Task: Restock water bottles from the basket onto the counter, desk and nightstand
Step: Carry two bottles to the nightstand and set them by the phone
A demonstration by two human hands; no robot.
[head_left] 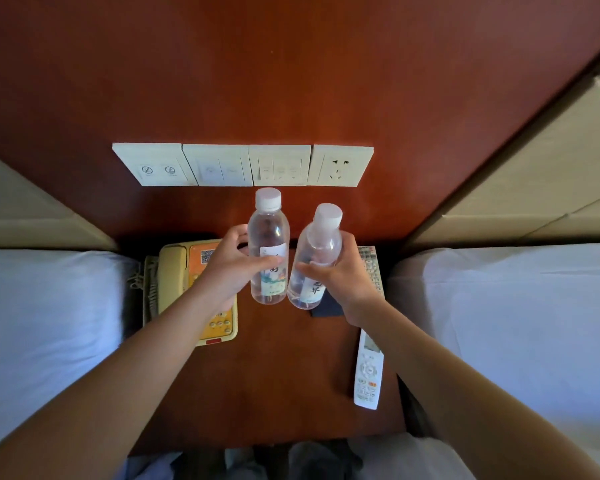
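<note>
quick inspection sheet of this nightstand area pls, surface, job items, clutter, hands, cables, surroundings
surface: dark red-brown wooden nightstand top, bare in the middle.
job's things: two clear plastic water bottles with white caps, left bottle upright, right bottle tilted; whether they touch the top cannot be told.
clutter: cream and orange corded telephone on the left; white remote control and grey remote on the right; dark flat item behind the right bottle.
grippers: left hand and right hand each grip a bottle.
cables: coiled phone cord.
surroundings: white wall switch plates; white beds either side.
</note>
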